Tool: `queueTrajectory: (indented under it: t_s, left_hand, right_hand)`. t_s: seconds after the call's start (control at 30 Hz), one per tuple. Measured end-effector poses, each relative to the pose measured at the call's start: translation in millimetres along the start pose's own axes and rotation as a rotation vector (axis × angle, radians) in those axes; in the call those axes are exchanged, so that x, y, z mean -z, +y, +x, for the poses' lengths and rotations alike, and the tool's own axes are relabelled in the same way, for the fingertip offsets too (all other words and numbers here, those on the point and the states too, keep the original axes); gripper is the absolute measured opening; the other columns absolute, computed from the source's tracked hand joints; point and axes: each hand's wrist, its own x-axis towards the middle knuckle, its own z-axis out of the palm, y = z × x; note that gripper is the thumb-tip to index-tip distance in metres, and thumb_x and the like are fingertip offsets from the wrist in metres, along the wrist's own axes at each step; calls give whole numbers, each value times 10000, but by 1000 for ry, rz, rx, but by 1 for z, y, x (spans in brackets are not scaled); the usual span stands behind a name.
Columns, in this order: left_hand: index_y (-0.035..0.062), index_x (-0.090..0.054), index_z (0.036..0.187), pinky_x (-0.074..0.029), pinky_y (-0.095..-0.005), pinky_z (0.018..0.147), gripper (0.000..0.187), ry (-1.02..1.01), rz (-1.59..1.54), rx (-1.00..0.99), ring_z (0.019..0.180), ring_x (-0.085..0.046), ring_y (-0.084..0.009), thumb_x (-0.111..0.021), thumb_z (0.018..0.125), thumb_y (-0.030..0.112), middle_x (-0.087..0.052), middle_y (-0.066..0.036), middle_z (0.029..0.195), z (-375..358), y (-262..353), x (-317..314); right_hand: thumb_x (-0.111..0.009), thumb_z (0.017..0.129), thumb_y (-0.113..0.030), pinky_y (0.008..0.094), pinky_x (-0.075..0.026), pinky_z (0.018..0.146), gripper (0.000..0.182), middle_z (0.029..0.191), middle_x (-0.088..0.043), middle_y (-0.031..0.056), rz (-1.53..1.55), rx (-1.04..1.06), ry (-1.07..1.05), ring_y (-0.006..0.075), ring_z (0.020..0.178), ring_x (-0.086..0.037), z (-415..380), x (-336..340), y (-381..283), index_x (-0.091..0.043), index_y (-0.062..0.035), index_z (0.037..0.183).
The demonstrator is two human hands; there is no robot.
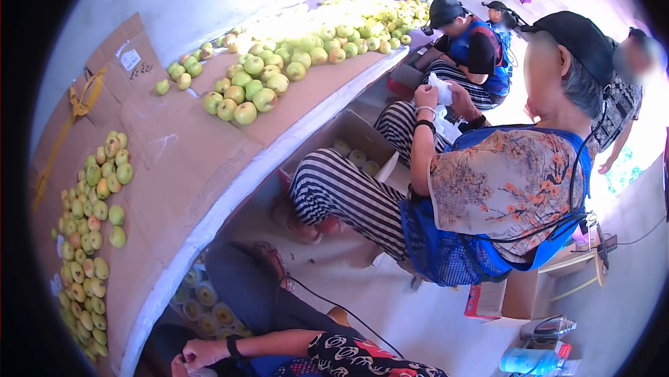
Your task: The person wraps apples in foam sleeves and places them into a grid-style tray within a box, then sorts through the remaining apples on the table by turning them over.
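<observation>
At the bottom edge, my right hand (202, 353) is closed, with a black band on its wrist and a patterned dark sleeve behind it. Its fingers are bent together, and what they hold, if anything, I cannot make out. Just left of it, a small part of my left hand (178, 366) shows, close to the right fingers; the rest is cut off by the frame. Beside my knee, under the table edge, a box holds several apples (207, 295) in pale wrapping.
A cardboard-covered table (185, 168) carries heaps of green-red apples (252, 84). To my right, a seated co-worker (502, 189) holds white wrapping (440, 90) over an apple box (359, 133). Other people sit farther back. A cable (348, 313), an open carton (512, 293) and a blue bottle (529, 361) are on the floor.
</observation>
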Motion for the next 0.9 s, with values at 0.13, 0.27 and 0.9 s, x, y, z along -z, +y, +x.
queueTrajectory:
  t_s: [0.13, 0.27, 0.9]
  left_hand:
    - [-33, -517, 1127, -444, -291, 813, 297, -65, -401, 5, 902, -570, -217, -402, 901, 122, -585, -127, 1036, 2, -22, -4]
    - [-11, -529, 1105, -466, -308, 766, 301, -31, -238, 116, 884, -575, -224, -487, 864, 164, -586, -120, 997, -7, 37, -4]
    - [24, -470, 1165, -423, -378, 833, 445, -22, -586, 346, 977, -525, -269, -548, 813, 286, -543, -140, 1075, -11, 40, -20]
  right_hand:
    - [-603, 675, -222, 326, -422, 477, 273, 539, -590, 115, -47, -39, -30, 165, 475, -540, -5, 0, 0, -593, 41, 602]
    - [-517, 734, -186, 298, -378, 426, 234, 525, -524, 16, 322, -268, -73, 105, 479, -493, -7, 1, 1, -549, -6, 589]
    - [-487, 789, -253, 264, -365, 414, 145, 613, -522, -10, 933, -483, 271, 105, 484, -476, 6, 14, 2, -542, -141, 716]
